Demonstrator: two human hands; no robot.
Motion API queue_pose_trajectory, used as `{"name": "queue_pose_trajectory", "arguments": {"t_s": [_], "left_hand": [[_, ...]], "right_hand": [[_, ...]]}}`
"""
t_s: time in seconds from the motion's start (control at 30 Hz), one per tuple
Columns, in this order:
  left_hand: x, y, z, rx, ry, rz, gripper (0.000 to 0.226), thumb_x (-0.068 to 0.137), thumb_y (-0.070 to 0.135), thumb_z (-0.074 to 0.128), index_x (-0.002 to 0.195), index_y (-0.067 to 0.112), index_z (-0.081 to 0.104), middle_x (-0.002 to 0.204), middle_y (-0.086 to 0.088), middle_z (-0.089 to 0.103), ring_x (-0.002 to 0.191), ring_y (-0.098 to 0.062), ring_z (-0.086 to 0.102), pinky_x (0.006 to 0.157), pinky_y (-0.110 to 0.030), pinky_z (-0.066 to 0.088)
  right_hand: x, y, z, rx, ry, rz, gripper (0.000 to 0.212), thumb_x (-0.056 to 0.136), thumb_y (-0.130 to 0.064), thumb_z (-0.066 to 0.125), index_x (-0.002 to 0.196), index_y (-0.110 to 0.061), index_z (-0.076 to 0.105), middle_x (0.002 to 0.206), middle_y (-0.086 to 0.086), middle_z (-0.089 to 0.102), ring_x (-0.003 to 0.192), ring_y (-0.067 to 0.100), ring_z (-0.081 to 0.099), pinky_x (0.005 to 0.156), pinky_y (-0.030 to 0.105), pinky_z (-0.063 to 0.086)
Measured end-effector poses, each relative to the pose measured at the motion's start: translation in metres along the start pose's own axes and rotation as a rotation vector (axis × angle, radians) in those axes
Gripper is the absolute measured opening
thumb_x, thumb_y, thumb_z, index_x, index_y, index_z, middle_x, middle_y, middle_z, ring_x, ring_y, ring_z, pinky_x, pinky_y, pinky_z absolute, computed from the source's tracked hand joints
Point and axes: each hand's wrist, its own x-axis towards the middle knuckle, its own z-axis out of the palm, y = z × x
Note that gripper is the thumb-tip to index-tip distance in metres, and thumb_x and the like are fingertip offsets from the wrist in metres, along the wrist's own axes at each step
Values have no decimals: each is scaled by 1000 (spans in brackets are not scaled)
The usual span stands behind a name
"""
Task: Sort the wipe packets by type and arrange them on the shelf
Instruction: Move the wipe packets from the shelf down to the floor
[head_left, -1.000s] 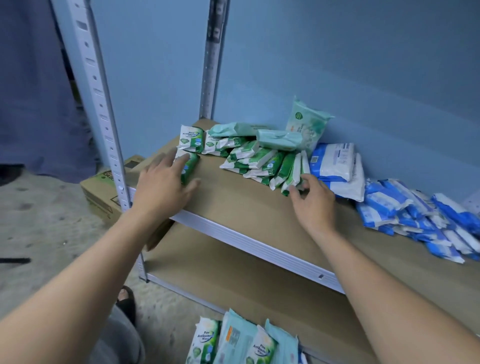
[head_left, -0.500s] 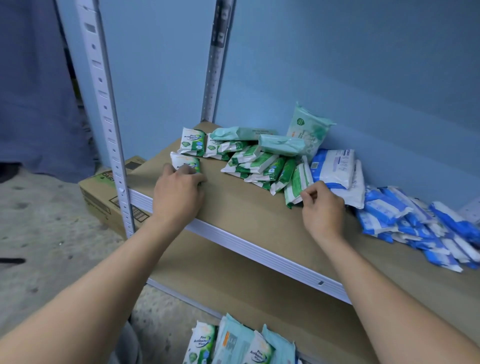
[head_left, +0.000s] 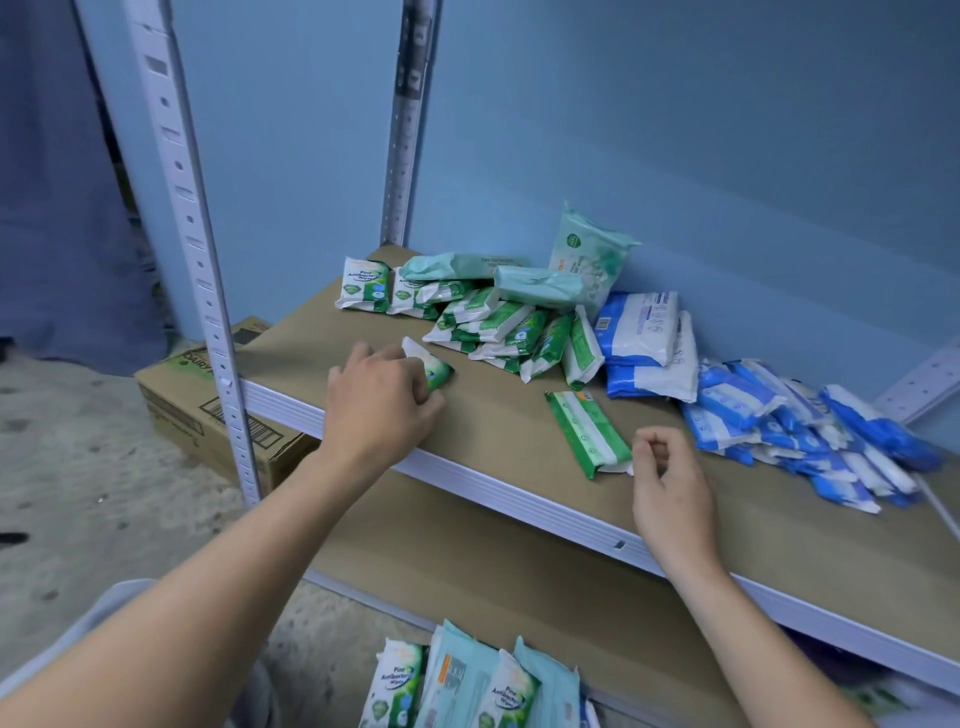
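On the brown shelf board (head_left: 498, 441) lie three sorts of wipe packets: green-and-white ones in a leaning row (head_left: 498, 327), pale teal ones (head_left: 540, 286) behind them, and blue-and-white ones (head_left: 789, 415) spread to the right. My left hand (head_left: 379, 410) is shut on a small green packet (head_left: 435, 368) in front of the row. A single green packet (head_left: 587, 431) lies flat near the shelf's front edge. My right hand (head_left: 670, 488) has thumb and fingers pinched at its near end seam.
A white perforated post (head_left: 202, 291) stands at the shelf's left front corner, with a cardboard box (head_left: 202, 410) on the floor behind it. More green and teal packets (head_left: 457, 686) sit below at the bottom edge. A lower shelf board (head_left: 519, 566) runs underneath. A blue wall backs the shelf.
My right hand has pulled one green packet out of the row toward the front edge, and it now lies flat. My left hand has slid its green packet rightward and curled over it.
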Motion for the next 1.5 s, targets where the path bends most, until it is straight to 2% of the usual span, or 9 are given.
{"name": "queue_pose_trajectory", "arguments": {"t_s": [0.13, 0.27, 0.43, 0.63, 0.77, 1.03, 1.27, 1.4, 1.5], "left_hand": [[1, -2, 6, -2, 13, 23, 18, 81, 36, 70, 91, 24, 61, 104, 3, 58, 98, -27, 47, 76, -39, 38], [3, -4, 13, 31, -112, -30, 52, 88, 46, 62, 134, 22, 52, 146, -1, 46, 127, -29, 44, 98, -44, 38], [4, 0, 15, 0, -192, -16, 69, 92, 58, 57, 148, 22, 43, 154, -2, 41, 127, -30, 52, 100, -39, 40], [-7, 3, 18, 29, -179, 59, 51, 99, 43, 54, 147, 28, 46, 159, -4, 36, 122, -32, 56, 87, -36, 46], [-27, 10, 15, -52, -163, 122, 48, 98, 37, 58, 145, 30, 50, 161, -1, 33, 120, -30, 58, 87, -35, 47], [-80, 16, 5, -366, -125, 164, 47, 82, 31, 76, 127, 41, 66, 146, 24, 49, 115, -5, 63, 91, -28, 52], [-144, 12, 16, -464, -52, 270, 48, 79, 16, 78, 124, 28, 71, 146, 16, 53, 130, -3, 54, 94, -35, 56], [-189, -8, 40, -459, -105, 220, 47, 80, 13, 80, 124, 25, 71, 147, 14, 52, 134, -2, 49, 101, -32, 52], [-219, -27, 63, -402, -262, 96, 45, 82, 20, 80, 125, 29, 69, 147, 19, 49, 132, -1, 51, 100, -28, 50]], "right_hand": [[7, -17, 10, -113, -132, -54, 39, 99, -39, 53, 136, -26, 51, 134, -4, 58, 123, 21, 52, 103, 42, 44], [13, -31, 25, -330, -228, -121, 57, 97, -50, 51, 148, -27, 41, 141, 4, 53, 125, 30, 45, 105, 42, 36], [13, -30, 40, -707, -284, -167, 60, 102, -54, 36, 154, -25, 31, 148, 6, 45, 128, 29, 42, 103, 44, 36], [6, -32, 38, -661, -243, -207, 52, 103, -42, 42, 152, -26, 36, 139, 4, 54, 115, 28, 44, 97, 40, 39], [-15, -35, 28, -659, -229, -268, 49, 103, -37, 43, 149, -22, 41, 133, 5, 59, 105, 28, 47, 94, 39, 42], [-76, -37, 5, -372, -79, -362, 41, 93, -20, 63, 134, -19, 58, 120, 2, 69, 85, 28, 49, 81, 40, 46], [-141, -6, 6, -179, 7, -345, 41, 93, -20, 65, 133, -16, 57, 141, 0, 57, 111, 31, 54, 97, 34, 39], [-181, 22, 17, -139, -10, -264, 43, 92, -18, 67, 134, -16, 56, 143, 0, 54, 109, 25, 51, 91, 32, 41], [-203, 53, 31, -150, -78, -177, 42, 92, -17, 68, 132, -20, 55, 135, -4, 60, 104, 22, 51, 85, 33, 44]]}}
